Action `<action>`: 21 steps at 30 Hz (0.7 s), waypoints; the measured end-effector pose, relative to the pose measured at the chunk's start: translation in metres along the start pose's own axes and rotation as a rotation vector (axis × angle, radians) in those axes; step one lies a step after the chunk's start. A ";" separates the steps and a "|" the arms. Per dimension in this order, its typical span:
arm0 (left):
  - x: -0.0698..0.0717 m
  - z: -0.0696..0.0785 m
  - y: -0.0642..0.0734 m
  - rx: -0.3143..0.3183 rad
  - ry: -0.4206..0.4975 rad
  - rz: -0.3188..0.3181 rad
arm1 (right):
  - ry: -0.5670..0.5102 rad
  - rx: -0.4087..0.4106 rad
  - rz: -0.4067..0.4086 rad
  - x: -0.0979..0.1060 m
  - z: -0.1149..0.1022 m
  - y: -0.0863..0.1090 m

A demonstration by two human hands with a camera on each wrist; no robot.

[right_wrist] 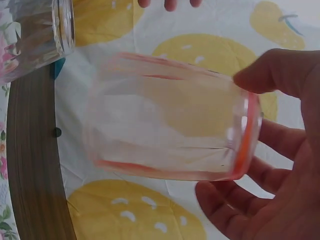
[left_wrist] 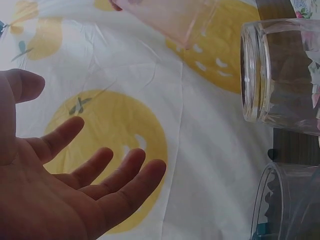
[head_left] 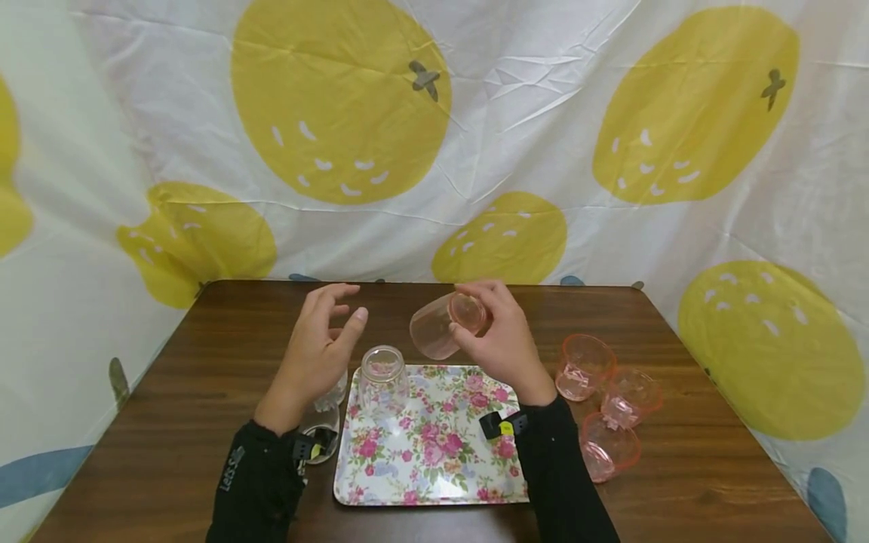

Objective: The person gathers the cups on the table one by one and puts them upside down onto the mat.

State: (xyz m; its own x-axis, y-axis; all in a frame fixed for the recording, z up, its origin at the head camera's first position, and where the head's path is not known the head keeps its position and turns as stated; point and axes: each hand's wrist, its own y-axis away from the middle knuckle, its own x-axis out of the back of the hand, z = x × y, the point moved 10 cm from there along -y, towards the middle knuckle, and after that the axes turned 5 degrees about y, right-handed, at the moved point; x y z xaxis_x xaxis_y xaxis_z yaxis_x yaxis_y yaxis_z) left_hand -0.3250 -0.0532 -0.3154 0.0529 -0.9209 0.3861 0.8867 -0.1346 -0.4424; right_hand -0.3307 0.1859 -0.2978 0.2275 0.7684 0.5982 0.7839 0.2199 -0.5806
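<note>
My right hand [head_left: 501, 335] grips a clear pink cup [head_left: 434, 329] near its base, between thumb and fingers, above the back of the tray. The pink cup [right_wrist: 165, 120] lies tilted on its side in the air, its mouth pointing left. To the left, my left hand [head_left: 315, 351] hangs in the air with its fingers spread, holding nothing. Upside down on the back left of the flowered tray [head_left: 434, 452] stands a clear glass [head_left: 383, 381]. In the left wrist view the clear glass [left_wrist: 285, 75] shows apart from the left hand.
Several pink cups [head_left: 587, 366] stand at the right of the tray on the brown wooden table [head_left: 679, 422]. Further clear glasses [head_left: 326, 422] are left of the tray, partly hidden by the left arm. A lemon-patterned cloth [head_left: 502, 90] hangs behind the table.
</note>
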 end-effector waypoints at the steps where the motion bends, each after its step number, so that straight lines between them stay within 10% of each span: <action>1: 0.000 0.000 0.000 0.003 -0.002 -0.001 | 0.016 -0.009 -0.024 -0.002 0.001 0.000; 21: 0.000 -0.001 0.001 0.002 -0.015 -0.023 | 0.175 -0.088 -0.322 -0.036 0.009 0.009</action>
State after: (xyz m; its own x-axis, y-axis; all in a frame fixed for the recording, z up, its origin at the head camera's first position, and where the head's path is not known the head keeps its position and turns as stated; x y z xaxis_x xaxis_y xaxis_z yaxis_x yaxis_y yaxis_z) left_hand -0.3243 -0.0535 -0.3174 0.0395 -0.9121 0.4081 0.8888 -0.1546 -0.4314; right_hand -0.3371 0.1661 -0.3298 0.0509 0.5524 0.8320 0.8761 0.3753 -0.3027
